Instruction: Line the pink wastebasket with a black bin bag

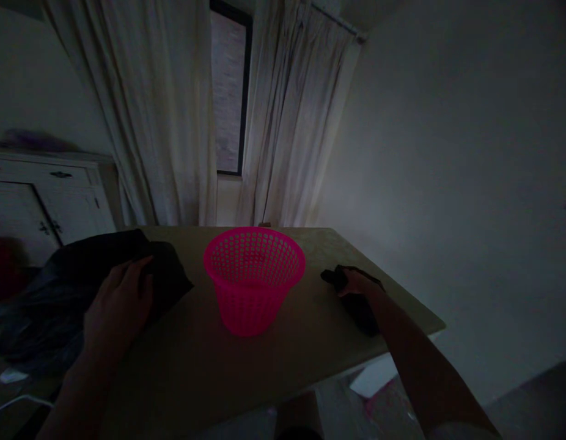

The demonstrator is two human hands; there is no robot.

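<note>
A bright pink perforated plastic basket (253,305) stands upright mid-table between my hands. To its left, my left hand (124,299) lies over a black bundle (161,260) that looks like cloth or thin plastic; its fingers are stretched out and slightly bent. My right hand (354,284) is closed around a dark, soft-looking item (360,315) at the table's right side. Black material shows past the fingers there, but its exact kind is too dark to tell. Neither hand touches the basket.
The table (305,342) has its right edge near a pale wall (448,183). Behind it hang light curtains (173,122) beside a narrow window (228,91). A white cabinet (76,201) stands at the left. Crumpled dark plastic (35,324) lies by my left forearm, above a white cable (26,397).
</note>
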